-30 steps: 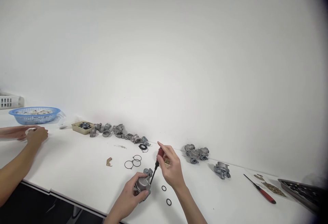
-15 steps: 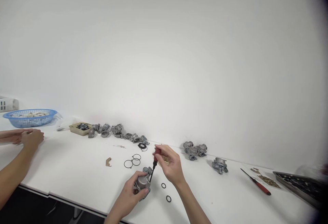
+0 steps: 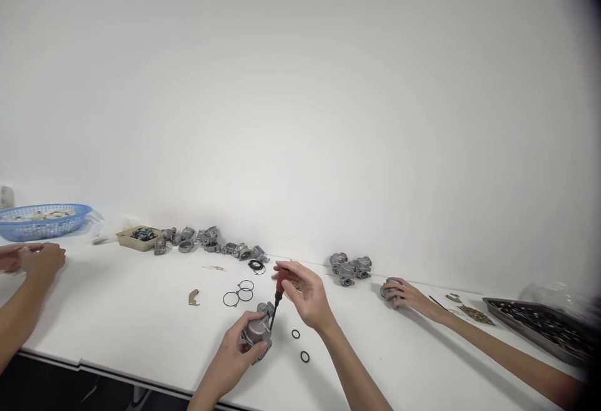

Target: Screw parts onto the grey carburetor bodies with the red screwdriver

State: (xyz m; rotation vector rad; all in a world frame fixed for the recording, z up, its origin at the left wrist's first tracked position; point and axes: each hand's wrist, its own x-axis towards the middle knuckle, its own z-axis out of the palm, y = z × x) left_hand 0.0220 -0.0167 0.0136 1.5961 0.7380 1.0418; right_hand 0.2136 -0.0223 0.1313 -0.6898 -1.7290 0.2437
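Steady casting (image 3: 256,331), straight driver (image 3: 280,283)

Near the front of the counter (image 3: 366,354), our left hand (image 3: 235,356) has its grip curled round the casting; our right hand (image 3: 307,295) has its grip closed on the driver's red handle, tip down at the casting's right side. We should brace the casting firmly, line the driver up with whatever it meets there, too small to make out, and press evenly against slipping. The casting looks dull grey, with a rounded dome on top; our left hand hides part.
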